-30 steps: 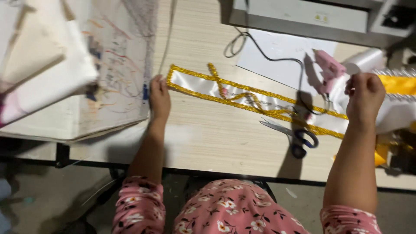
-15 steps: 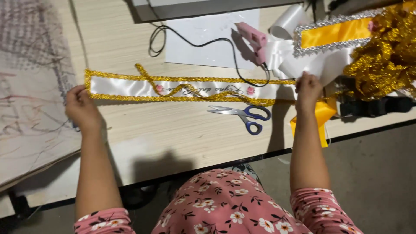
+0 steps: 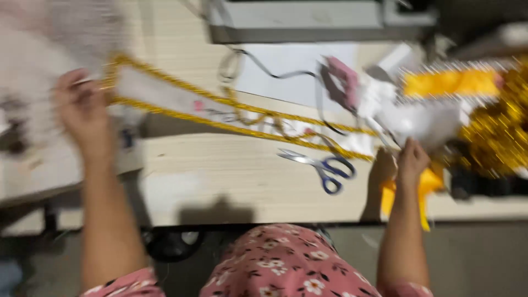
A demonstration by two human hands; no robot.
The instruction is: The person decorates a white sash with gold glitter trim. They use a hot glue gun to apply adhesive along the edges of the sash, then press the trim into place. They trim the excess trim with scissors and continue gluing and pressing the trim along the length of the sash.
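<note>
A long white satin sash (image 3: 181, 99) edged with gold trim stretches across the pale wooden table (image 3: 231, 181). My left hand (image 3: 82, 107) grips its left end, raised a little off the table. My right hand (image 3: 411, 159) holds the sash's right end near a bunched heap of white fabric (image 3: 423, 118). The frame is motion-blurred. Blue-handled scissors (image 3: 324, 165) lie on the table just below the sash, between my hands.
A pink glue gun (image 3: 344, 80) with a dark cord rests on a white sheet (image 3: 291, 71). Yellow ribbon (image 3: 448, 82) and gold tinsel (image 3: 495, 132) pile up at the right. A grey machine (image 3: 308, 22) stands at the back. Pale cloth (image 3: 33, 71) lies at the left.
Both hands have lifted the sash ends and the sash now runs slanted, its left end higher. The view has swung and blurred.
</note>
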